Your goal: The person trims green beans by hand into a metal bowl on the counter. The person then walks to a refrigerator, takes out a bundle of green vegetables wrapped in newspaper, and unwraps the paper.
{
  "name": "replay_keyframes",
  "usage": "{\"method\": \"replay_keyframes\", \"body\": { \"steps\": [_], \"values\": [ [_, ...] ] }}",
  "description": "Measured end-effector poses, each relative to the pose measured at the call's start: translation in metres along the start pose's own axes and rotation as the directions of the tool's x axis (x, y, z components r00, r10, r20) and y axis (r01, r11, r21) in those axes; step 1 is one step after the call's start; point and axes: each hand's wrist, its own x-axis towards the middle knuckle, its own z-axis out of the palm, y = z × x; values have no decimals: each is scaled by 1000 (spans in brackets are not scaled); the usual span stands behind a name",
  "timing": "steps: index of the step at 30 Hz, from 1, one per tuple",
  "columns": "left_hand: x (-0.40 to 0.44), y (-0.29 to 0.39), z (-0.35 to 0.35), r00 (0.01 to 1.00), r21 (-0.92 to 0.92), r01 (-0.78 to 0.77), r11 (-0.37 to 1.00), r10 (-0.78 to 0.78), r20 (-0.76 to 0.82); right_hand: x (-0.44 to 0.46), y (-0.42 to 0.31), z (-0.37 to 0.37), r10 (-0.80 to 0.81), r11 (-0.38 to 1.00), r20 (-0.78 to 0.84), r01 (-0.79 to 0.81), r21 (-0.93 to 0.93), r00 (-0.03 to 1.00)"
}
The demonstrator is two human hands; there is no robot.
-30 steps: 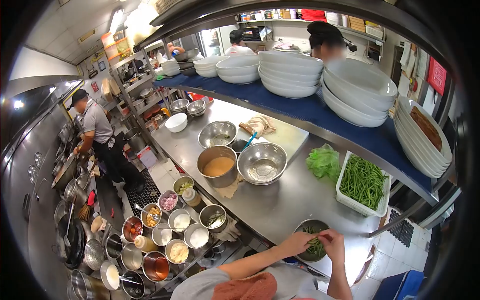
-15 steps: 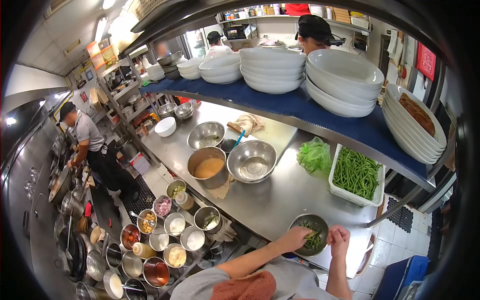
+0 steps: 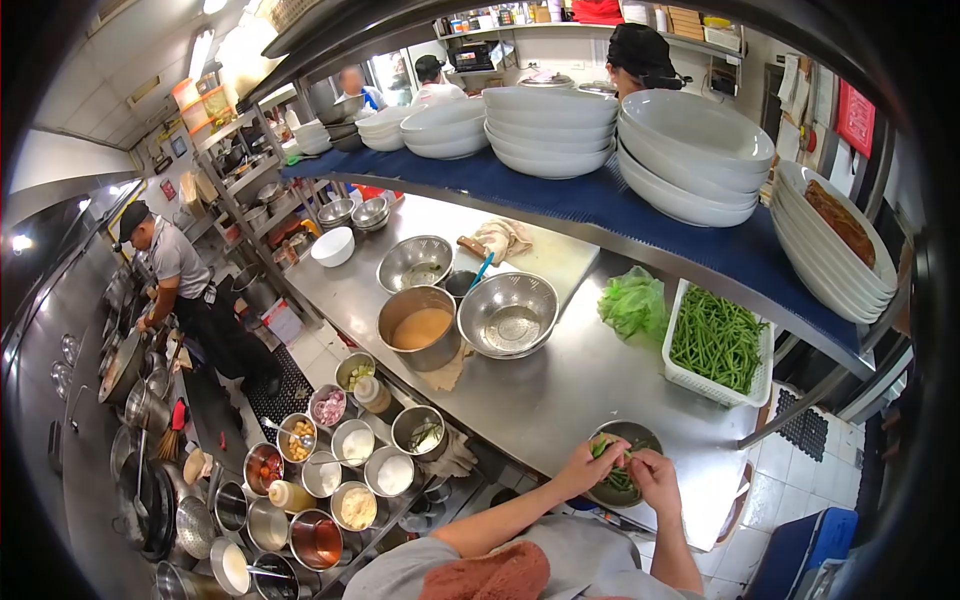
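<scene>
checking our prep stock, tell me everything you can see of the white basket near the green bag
The white basket is rectangular, open-topped and plastic-looking, with walls that seem finely perforated. It is heaped with long, thin green beans. It stands upright at the far side of the steel table, towards its right end, beside the light green bag; whether they touch is unclear. Neither the left hand nor the right hand touches it.
</scene>
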Motion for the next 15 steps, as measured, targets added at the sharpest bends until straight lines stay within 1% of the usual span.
{"method": "replay_keyframes", "body": {
  "steps": [1, 2, 3, 4, 5, 6, 7, 8, 9, 10, 11, 12, 13, 14, 15],
  "values": [
    [-1, 4, 0, 999, -88, 48, 995, -48, 5, 0, 1, -1, 59, 993, 24, -61, 97, 998],
    [-2, 7, 0, 995, -176, 96, 980, -94, 16, 0, 0, -1, 61, 994, 27, -63, 94, 998],
    [-2, 8, 1, 995, -181, 96, 979, -95, 14, 1, -5, 0, 104, 962, 8, -103, 252, 995],
    [-3, 8, 3, 995, -275, 97, 957, -91, 38, 0, -8, -1, 152, 905, -4, -138, 403, 988],
    [-3, 9, 3, 995, -364, 101, 926, -85, 60, 2, -4, -2, 157, 905, -2, -143, 401, 988],
    [-4, 12, 1, 995, -368, 103, 924, -88, 57, 6, 6, -5, 186, 823, -103, -97, 560, 977],
    [-4, 16, -3, 997, -284, 68, 956, -59, 39, 10, 15, -5, 229, 717, -196, -29, 696, 953],
    [-4, 19, -7, 999, -195, 32, 980, -27, 25, 12, 21, -4, 230, 716, -194, -31, 697, 954],
    [-3, 17, -10, 999, -194, 30, 980, -27, 22, 14, 24, -2, 58, 960, -215, 4, 280, 975],
    [-2, 14, -15, 999, -186, 15, 982, -6, 47, 15, 25, 1, -104, 978, -152, 73, -197, 983],
    [-2, 11, -18, 997, -178, 1, 984, 12, 72, 16, 24, 3, -323, 852, 65, 321, -415, 944],
    [-1, 8, -19, 997, -176, 2, 984, 11, 73, 12, 22, 10, -324, 852, 64, 320, -413, 944],
    [0, 4, -17, 997, -222, 35, 975, -19, 74, 4, 20, 18, -212, 794, 255, 319, -518, 943],
    [1, 1, -16, 996, -268, 67, 961, -48, 77, -1, 19, 24, -68, 717, 419, 337, -610, 905],
    [1, 2, -15, 996, -268, 69, 961, -49, 79, 1, 24, 28, -68, 717, 418, 335, -611, 906]
  ]
}}
